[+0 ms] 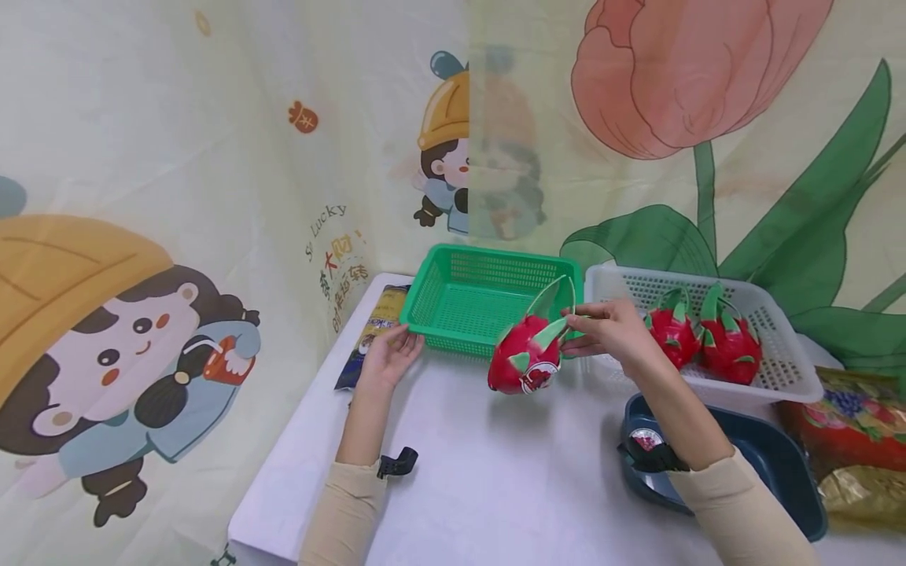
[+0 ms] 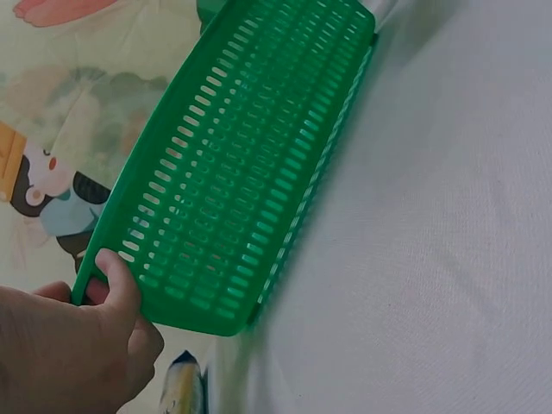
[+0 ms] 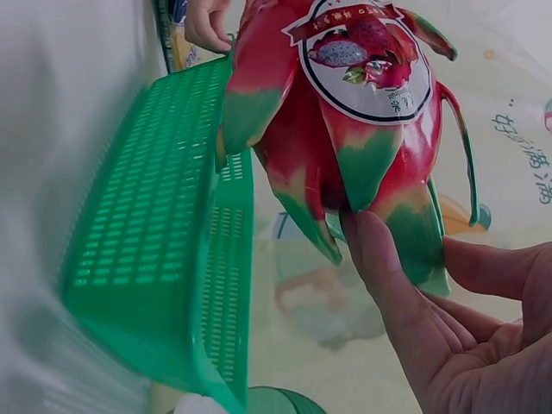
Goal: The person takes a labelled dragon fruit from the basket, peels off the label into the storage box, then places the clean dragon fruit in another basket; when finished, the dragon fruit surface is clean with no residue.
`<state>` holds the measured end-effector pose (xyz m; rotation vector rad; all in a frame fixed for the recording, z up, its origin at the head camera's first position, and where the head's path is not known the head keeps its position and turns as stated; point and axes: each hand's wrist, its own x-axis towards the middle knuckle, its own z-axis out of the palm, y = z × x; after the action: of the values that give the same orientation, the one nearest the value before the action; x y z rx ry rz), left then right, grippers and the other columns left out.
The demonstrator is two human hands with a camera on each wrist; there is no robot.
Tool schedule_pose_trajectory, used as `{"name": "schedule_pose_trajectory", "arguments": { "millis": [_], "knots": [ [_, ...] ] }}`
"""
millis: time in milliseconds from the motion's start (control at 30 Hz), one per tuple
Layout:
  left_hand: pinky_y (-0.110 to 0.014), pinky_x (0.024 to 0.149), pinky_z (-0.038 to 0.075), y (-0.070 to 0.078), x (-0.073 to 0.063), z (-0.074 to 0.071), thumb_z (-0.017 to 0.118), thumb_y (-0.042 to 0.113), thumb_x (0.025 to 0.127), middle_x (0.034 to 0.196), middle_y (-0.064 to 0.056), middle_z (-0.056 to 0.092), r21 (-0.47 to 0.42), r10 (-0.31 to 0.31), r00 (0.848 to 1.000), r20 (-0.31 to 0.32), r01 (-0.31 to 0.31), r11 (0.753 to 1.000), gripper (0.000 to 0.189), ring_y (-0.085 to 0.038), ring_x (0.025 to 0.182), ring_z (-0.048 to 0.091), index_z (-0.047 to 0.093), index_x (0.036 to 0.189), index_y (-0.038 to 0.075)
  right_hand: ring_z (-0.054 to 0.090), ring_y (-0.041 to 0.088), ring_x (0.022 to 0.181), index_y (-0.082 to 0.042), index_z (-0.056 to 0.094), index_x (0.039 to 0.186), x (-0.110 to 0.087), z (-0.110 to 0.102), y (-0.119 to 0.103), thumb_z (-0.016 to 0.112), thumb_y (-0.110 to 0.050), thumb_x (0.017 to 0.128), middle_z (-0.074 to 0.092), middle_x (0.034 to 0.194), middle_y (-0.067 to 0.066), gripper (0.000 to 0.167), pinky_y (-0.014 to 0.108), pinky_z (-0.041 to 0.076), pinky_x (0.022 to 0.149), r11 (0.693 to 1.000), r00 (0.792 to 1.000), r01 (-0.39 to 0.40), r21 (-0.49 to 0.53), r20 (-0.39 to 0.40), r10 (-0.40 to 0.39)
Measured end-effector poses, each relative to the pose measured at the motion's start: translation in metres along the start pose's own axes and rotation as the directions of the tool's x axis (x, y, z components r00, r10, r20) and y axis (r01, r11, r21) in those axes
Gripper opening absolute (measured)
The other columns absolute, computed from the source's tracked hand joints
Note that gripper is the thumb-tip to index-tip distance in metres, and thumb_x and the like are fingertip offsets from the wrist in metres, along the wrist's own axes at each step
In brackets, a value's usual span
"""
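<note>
A red dragon fruit (image 1: 522, 358) with green-tipped scales and a round sticker hangs in the air before the green basket (image 1: 488, 339). My right hand (image 1: 610, 330) pinches it by its green scales, and the right wrist view shows thumb and fingers on a scale of the dragon fruit (image 3: 354, 112). At the basket's front left corner my left hand (image 1: 391, 355) holds the rim. In the left wrist view the thumb of that hand (image 2: 95, 336) lies over the rim of the green basket (image 2: 228, 172). No fruit shows inside the basket.
Two more dragon fruits (image 1: 729, 346) lie in a white basket (image 1: 786, 377) on the right. A dark blue basin (image 1: 771, 464) stands before it, beside a colourful fruit-printed bag (image 1: 859, 417). Left of the green basket lies a blue and yellow packet (image 1: 375, 326).
</note>
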<state>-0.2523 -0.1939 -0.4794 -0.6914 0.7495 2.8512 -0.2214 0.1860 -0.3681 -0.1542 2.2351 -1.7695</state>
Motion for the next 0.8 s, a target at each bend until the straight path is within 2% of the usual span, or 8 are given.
{"name": "schedule_pose_trajectory", "arguments": {
  "millis": [133,433,800],
  "knots": [
    [-0.036,0.116,0.046,0.0,-0.001,0.0,0.053,-0.001,0.104,0.125,-0.006,0.047,-0.002,0.001,1.0,0.003,-0.001,1.0,0.036,-0.018,0.121,0.05,0.044,0.135,0.015,0.078,0.031,0.092,0.013,0.054,0.142,-0.01,-0.003,0.007,0.062,-0.02,0.106,0.071,0.124,0.026,0.049,0.041,0.064,0.08,0.999,1.0,0.011,-0.031,0.006,-0.011],
    [-0.037,0.12,0.041,0.0,0.004,-0.001,0.054,-0.002,0.104,0.124,-0.006,0.049,-0.024,-0.003,1.0,0.006,0.004,1.0,0.033,-0.019,0.123,0.05,0.045,0.132,0.014,0.078,0.035,0.091,0.016,0.054,0.14,-0.022,-0.005,0.02,0.064,-0.018,0.105,0.071,0.121,0.029,0.05,0.047,0.064,0.079,0.996,0.998,-0.04,-0.086,0.044,0.044],
    [-0.038,0.12,0.04,0.001,0.001,-0.001,0.052,-0.002,0.105,0.132,-0.006,0.046,-0.052,-0.019,1.0,0.007,0.019,0.998,0.039,-0.018,0.13,0.046,0.043,0.137,0.018,0.078,0.035,0.079,0.017,0.063,0.129,-0.034,0.008,0.039,0.068,-0.014,0.102,0.075,0.104,0.025,0.042,0.043,0.066,0.07,0.983,0.995,-0.019,-0.184,0.093,0.037]
  ]
}}
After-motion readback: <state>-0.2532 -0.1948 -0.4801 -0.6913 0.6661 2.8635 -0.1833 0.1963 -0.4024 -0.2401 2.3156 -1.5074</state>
